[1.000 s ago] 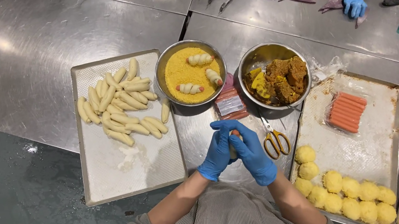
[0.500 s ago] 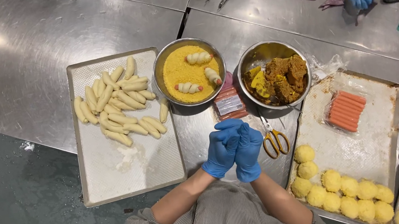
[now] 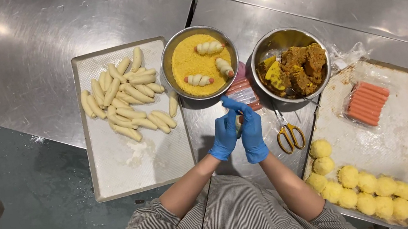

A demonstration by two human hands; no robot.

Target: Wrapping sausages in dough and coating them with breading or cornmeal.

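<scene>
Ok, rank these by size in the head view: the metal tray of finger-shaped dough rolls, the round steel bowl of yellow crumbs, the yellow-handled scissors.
1. Metal tray of finger-shaped dough rolls
2. Round steel bowl of yellow crumbs
3. Yellow-handled scissors

Blue disposable gloves are worn on both hands, the left hand [image 3: 225,134] and the right hand [image 3: 250,129], seen just below the centre of the frame. The gloves are thin and close-fitting, and each is ended at the wrist by a plain cuff. The forearms are left uncovered. At the bottom centre of the frame, a grey garment with fine pale stripes is seen, its short sleeves pushed up near the elbows.
</scene>
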